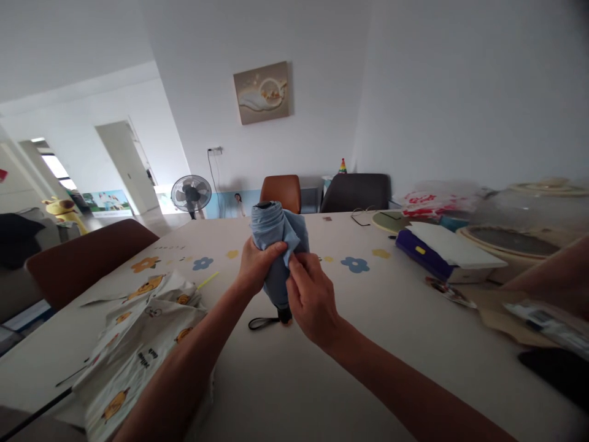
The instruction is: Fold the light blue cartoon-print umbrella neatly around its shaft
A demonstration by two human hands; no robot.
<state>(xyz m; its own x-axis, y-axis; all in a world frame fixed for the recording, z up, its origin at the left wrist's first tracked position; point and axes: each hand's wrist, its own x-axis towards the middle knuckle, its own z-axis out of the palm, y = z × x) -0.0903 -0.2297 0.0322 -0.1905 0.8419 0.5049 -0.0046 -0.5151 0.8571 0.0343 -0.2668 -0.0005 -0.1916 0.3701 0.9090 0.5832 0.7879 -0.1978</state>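
A folded light-blue umbrella stands tilted over the table, its black handle and wrist strap pointing down towards me. My left hand is wrapped round the umbrella's left side, thumb across the rolled cloth. With my right hand I pinch a loose flap of the same cloth on the right side. Part of the canopy hangs loose behind my right fingers. Left of my left forearm lies a crumpled white cloth bag printed with yellow ducks.
The white table has printed flowers. At right are a purple box, eyeglasses, a red-and-white plastic bag, a large round lidded container and a black item. Chairs stand behind; a fan is further back.
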